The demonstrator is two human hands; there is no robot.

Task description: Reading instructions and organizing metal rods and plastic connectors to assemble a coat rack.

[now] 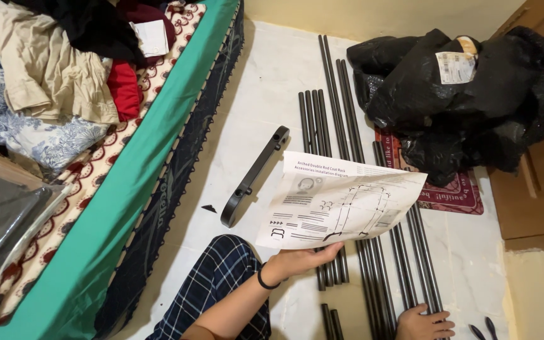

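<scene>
My left hand (300, 259), with a black band at the wrist, is shut on the lower edge of a white printed instruction sheet (341, 201) and holds it up over the floor. Under the sheet, several long black metal tubes (328, 113) lie side by side on the white floor. My right hand (424, 324) rests on the near ends of the tubes at the bottom right, fingers laid over them. A flat black bar with holes (254, 175) lies slanted just left of the sheet.
A bed with a green sheet (158, 145) and piled clothes (51, 75) fills the left. Black plastic bags (448, 94) sit on a red mat (458, 192) by a wooden door (543, 189). My knee in plaid cloth (221, 277) is below.
</scene>
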